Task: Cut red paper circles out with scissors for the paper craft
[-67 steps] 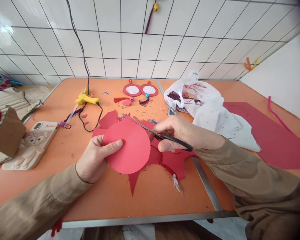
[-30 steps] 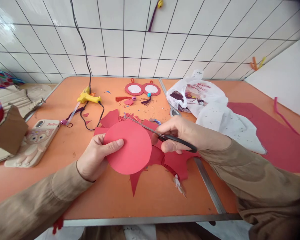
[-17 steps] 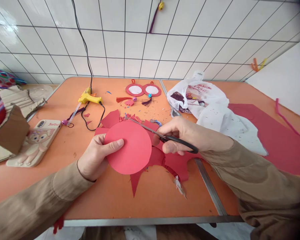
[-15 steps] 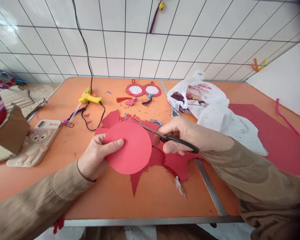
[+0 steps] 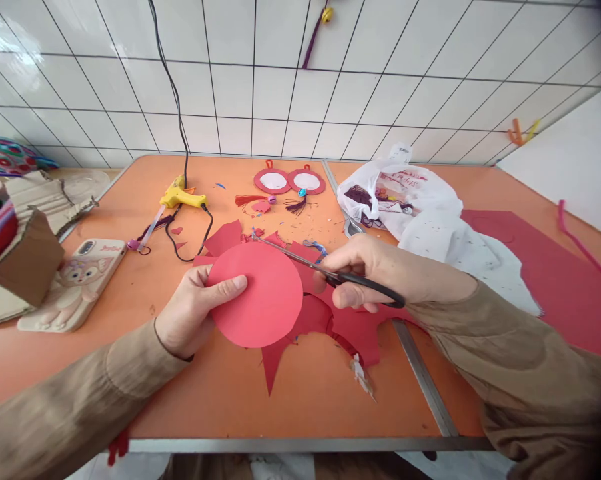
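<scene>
Pinched at its left side by my left hand (image 5: pixel 193 307), a round red paper disc (image 5: pixel 263 307) faces me above the table, thumb on top. My right hand (image 5: pixel 365 270) is closed round the black handles of a pair of scissors (image 5: pixel 365 285). Their blades point left along the disc's upper right edge; whether they touch the paper I cannot tell. Red paper scraps (image 5: pixel 357 333) lie beneath and behind the disc, partly hidden by it and by my hands.
A yellow glue gun (image 5: pixel 183 196) with a cord stands back left, near a phone (image 5: pixel 75 287) and a cardboard box (image 5: pixel 30 257). Two red rings with white centres (image 5: pixel 273 181) lie at the back. A white plastic bag (image 5: pixel 425 193) and a red sheet (image 5: pixel 560 287) are at right.
The view has shifted very slightly. Both hands, the disc and the scissors keep almost the same positions, with the scissors' handles a touch farther right.
</scene>
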A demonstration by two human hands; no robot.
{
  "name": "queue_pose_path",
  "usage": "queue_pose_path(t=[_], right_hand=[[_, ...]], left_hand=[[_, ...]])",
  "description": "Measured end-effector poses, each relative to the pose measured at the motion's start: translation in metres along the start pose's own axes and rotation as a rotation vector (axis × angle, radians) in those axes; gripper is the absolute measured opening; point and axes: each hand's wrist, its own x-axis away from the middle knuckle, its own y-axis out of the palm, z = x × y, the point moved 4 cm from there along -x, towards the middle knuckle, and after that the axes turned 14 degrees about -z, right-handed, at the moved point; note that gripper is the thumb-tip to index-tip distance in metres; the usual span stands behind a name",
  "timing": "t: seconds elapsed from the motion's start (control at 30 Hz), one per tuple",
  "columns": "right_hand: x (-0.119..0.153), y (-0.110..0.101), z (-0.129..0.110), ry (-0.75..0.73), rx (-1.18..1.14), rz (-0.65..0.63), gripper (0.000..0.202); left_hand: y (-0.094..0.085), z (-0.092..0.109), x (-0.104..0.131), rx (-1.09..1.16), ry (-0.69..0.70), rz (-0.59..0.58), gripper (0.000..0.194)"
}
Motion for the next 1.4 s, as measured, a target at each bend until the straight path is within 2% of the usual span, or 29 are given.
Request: queue_pose_path(t=[0.5,1.4], right_hand=[[-0.0014,0.0013,0.0006,0.009,-0.027,0.003,0.045],[0.0014,-0.0008,-0.0010,0.091,-0.048,-0.006,0.046]], left_hand=[[0.0002,-0.0015,0.0004,-0.030,-0.009,0.018,0.017],[-0.0058,0.0049,-0.0012,-0.036,0.013,0.016,0.015]])
